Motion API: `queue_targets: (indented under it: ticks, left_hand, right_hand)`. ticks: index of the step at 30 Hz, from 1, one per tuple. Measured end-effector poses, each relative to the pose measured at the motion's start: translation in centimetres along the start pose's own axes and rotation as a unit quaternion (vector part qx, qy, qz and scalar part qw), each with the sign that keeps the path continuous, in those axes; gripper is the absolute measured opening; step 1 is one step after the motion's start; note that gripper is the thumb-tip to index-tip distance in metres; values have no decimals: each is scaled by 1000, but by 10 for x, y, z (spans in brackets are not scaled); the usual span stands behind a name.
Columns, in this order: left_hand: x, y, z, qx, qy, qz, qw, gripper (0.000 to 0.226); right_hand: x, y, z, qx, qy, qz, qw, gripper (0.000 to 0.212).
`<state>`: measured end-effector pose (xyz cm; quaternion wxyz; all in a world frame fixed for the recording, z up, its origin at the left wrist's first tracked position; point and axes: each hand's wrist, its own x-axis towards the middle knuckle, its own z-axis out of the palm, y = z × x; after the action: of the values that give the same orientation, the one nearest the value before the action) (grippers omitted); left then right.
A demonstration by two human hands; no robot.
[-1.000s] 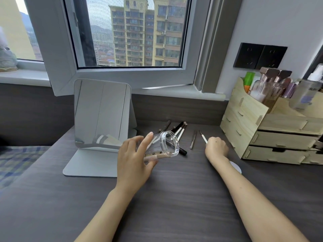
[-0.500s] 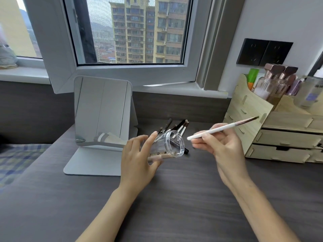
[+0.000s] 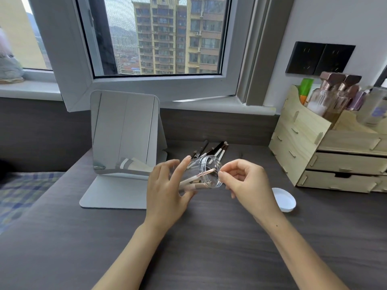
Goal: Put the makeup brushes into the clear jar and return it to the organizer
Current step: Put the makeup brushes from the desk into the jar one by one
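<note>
Left hand (image 3: pixel 165 191) grip closed round tilted clear jar (image 3: pixel 206 174) above table (image 3: pixel 209 237); right hand (image 3: pixel 247 185) grip pinching white-handled brush (image 3: pixel 199 177) at jar mouth; loose brushes (image 3: pixel 211 150) behind

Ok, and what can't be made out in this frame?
Head view only:
- How many brushes sit in the jar: the left hand and glare cover them.
- Whether the right hand has a grip on the brush in the jar mouth: too small.
- The organizer: cut off by the right edge.
- The loose brushes: partly behind the jar.
</note>
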<state>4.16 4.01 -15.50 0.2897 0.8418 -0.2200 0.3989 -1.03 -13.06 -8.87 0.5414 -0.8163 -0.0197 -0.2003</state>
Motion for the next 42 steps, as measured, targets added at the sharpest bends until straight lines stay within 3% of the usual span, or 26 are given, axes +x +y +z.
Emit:
queue_targets:
  ticks: [3,5,7,10,13,17,20,23,25,27,31,35,39,42]
  left_hand:
    - [-1,0,2,1,0,8,1000,71]
    - [0,-1,2,-6,6,4,1000,66]
    - [1,-2,2,-6,10,-4,1000,64]
    - [2,-2,2,-5,12,-11,1000,65]
    - [2,-2,2,-2,7,-7,1000,66]
    - [2,-4,1,4,6,-7,1000,70]
    - [3,-7,0,3,8,-12,1000,73]
    - [2,-7,1,6,11,-14,1000,74]
    - [2,-7,3,8,9,-15,1000,76]
    - [2,-7,4,9,8,-16,1000,77]
    - [0,-5,5,7,8,-11,1000,73]
    - [0,-4,4,0,5,-14,1000,69]
    - [0,-4,3,5,5,-14,1000,75]
    - [0,-4,1,12,0,-10,1000,77]
  right_hand:
    - [0,1,-4,-26,-2,0,1000,22]
    - [8,10,-13,-26,62,20,998,19]
    - [24,33,-22,-114,134,54,983,13]
    - [56,72,-21,-269,104,144,946,24]
    - [85,93,-11,-325,76,181,925,36]
    - [119,100,-8,-327,84,228,913,39]
    - [129,104,-9,-343,45,254,903,31]
    - [126,96,-11,-250,42,261,932,28]
    - [115,76,-17,-71,70,240,966,44]
    - [96,51,-27,89,75,180,977,59]
    - [48,-1,-38,243,57,34,968,62]
    - [16,-15,-22,170,57,-59,982,42]
    - [-1,0,5,62,55,-88,993,18]
    - [-5,13,17,-68,77,-143,984,17]
